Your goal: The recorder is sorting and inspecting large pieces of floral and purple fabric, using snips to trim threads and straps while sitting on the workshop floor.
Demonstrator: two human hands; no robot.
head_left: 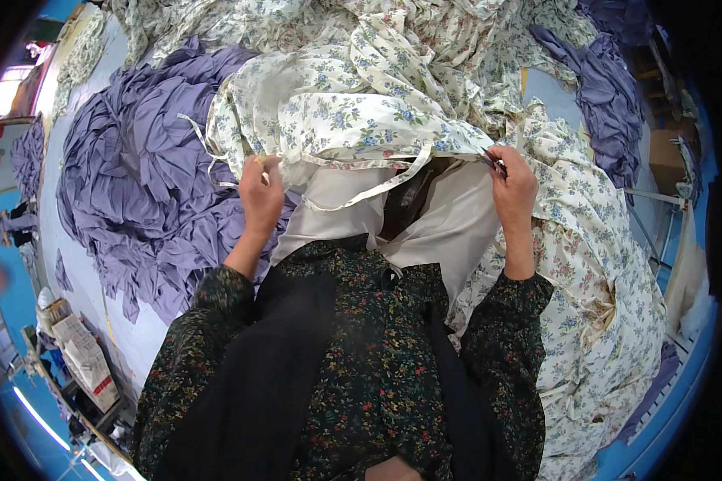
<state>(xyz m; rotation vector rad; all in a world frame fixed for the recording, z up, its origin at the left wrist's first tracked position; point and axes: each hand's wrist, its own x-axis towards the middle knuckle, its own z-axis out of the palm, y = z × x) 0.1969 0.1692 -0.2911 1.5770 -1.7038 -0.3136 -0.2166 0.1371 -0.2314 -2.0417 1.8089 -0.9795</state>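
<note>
Across my lap lies a white floral cloth (341,120) with blue flowers, its near edge stretched between my two hands. My left hand (261,192) is closed in a pinch on the cloth's left edge. My right hand (513,188) is closed around small dark thread snips (496,163), their tips at the cloth's right edge. Whether its fingers also grip the cloth is hidden. A narrow floral strip (377,189) hangs in a loop below the edge, over my pale trousers (449,212). Another thin strip dangles beside my left hand.
Purple cloth (148,168) is heaped on the left, with more purple cloth (610,104) at the far right. Floral cloth (594,289) piles up along my right side and at the back. A cardboard box (667,172) stands at the right, and a printed carton (80,353) at the lower left.
</note>
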